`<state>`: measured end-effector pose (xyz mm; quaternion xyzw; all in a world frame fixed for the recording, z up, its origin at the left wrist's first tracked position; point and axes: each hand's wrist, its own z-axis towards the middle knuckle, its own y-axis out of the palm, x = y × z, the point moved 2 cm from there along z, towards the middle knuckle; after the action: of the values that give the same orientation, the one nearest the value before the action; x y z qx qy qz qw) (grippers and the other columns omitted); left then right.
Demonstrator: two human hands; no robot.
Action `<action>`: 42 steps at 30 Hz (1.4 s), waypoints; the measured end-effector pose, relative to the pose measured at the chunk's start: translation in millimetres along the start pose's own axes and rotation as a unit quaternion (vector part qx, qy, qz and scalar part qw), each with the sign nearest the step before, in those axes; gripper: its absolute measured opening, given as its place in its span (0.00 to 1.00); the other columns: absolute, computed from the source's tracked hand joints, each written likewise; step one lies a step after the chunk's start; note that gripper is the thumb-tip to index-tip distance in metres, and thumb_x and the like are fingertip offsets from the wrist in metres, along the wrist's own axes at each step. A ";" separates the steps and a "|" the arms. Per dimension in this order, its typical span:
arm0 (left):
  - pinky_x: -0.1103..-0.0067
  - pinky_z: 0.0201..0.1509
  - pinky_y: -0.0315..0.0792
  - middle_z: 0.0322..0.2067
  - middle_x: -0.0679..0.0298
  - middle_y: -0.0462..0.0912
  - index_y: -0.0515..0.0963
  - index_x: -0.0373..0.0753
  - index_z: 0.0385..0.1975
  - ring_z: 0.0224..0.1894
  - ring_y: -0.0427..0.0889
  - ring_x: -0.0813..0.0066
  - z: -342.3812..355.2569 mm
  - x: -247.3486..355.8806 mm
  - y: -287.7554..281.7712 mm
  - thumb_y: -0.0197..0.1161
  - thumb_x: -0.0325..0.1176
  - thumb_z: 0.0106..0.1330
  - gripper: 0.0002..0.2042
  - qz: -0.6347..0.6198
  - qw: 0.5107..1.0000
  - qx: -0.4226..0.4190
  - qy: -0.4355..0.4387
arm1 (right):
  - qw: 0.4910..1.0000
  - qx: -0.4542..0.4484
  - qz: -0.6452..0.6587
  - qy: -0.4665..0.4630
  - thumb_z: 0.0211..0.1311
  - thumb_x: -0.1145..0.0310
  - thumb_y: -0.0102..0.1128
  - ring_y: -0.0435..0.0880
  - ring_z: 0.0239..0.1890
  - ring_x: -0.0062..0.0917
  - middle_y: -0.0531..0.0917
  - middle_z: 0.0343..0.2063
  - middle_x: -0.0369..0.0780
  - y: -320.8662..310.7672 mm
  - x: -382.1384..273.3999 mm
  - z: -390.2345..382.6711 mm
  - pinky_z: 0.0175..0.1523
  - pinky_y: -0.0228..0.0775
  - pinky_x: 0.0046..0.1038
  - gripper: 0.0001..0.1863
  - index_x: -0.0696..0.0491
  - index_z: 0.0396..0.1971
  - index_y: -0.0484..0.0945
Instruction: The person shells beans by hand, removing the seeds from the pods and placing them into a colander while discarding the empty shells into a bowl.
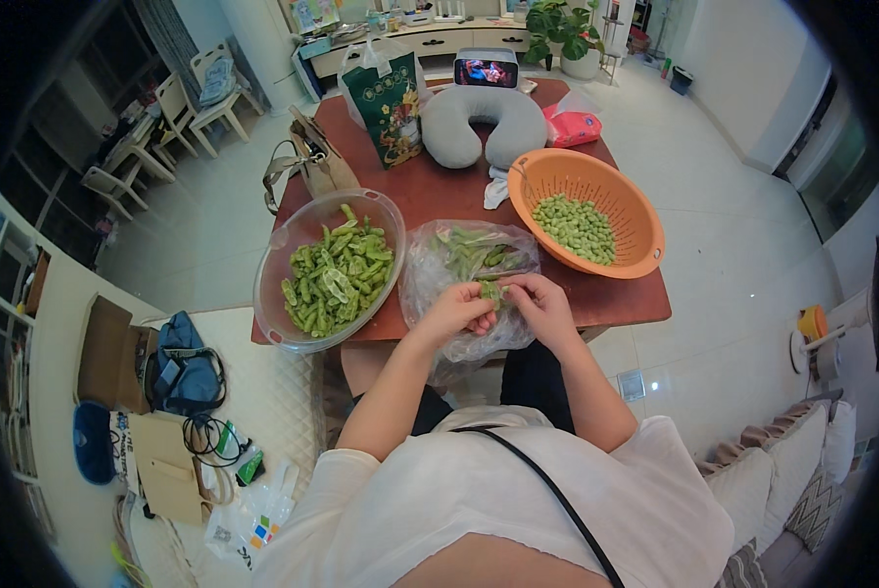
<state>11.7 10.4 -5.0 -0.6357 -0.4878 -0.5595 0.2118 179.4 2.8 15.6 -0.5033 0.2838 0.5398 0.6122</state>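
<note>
Two bare hands meet over the front edge of one red-brown worktop (616, 306). The left hand (459, 312) is closed with curled fingers, and the right hand (539, 304) pinches from the other side; between them they grip one green pod (492, 292). That pod is just above one clear plastic bag (425, 284), which holds several more pods, overlapping too much to count, and hangs past the worktop's edge.

To the left stands one clear basin (275, 269) heaped with pods and pod skins, too many to count. To the right, one orange colander (638, 201) holds a single pile of shelled green beans (575, 227), also beyond counting. Farther back are one grey neck pillow (446, 132), one lit screen (486, 73), one green bag (386, 113), one beige handbag (328, 171) and one pink packet (573, 127).
</note>
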 end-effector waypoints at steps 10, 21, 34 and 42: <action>0.87 0.32 0.74 0.28 0.66 0.78 0.73 0.37 0.41 0.28 0.77 0.83 -3.7 4.5 0.6 0.56 0.29 0.62 0.09 -0.001 1.000 -0.023 0.005 | 0.972 -0.060 0.209 0.093 0.57 0.77 0.55 0.76 0.35 0.15 0.80 0.33 0.36 -5.3 -6.4 -2.2 0.41 0.67 0.17 0.10 0.60 0.39 0.77; 0.87 0.35 0.74 0.31 0.64 0.79 0.73 0.35 0.40 0.31 0.78 0.82 -1.9 0.9 -1.9 0.54 0.30 0.63 0.08 -0.020 0.999 -0.044 0.013 | 0.964 -0.058 0.250 0.073 0.55 0.80 0.55 0.73 0.32 0.12 0.77 0.33 0.33 -9.2 -13.8 -2.5 0.36 0.64 0.14 0.10 0.57 0.38 0.71; 0.86 0.33 0.76 0.32 0.61 0.80 0.72 0.33 0.35 0.29 0.78 0.81 -3.5 4.5 -1.6 0.49 0.31 0.67 0.09 -0.036 0.999 -0.021 -0.006 | 0.981 0.142 0.129 -0.005 0.55 0.81 0.54 0.75 0.35 0.16 0.77 0.31 0.35 -57.0 -45.2 7.7 0.42 0.67 0.17 0.07 0.58 0.34 0.73; 0.87 0.31 0.76 0.31 0.59 0.80 0.71 0.33 0.35 0.28 0.79 0.82 -2.7 5.8 -1.8 0.50 0.31 0.66 0.07 -0.015 1.000 -0.009 -0.003 | 0.905 0.239 -0.329 -0.126 0.46 0.78 0.59 0.73 0.47 0.38 0.78 0.39 0.42 -85.0 -49.0 20.2 0.52 0.64 0.35 0.10 0.54 0.32 0.77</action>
<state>8.1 11.2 0.6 -0.6320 -0.4927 -0.5652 0.1962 243.3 10.6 92.2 -0.3342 0.1430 0.2825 0.8877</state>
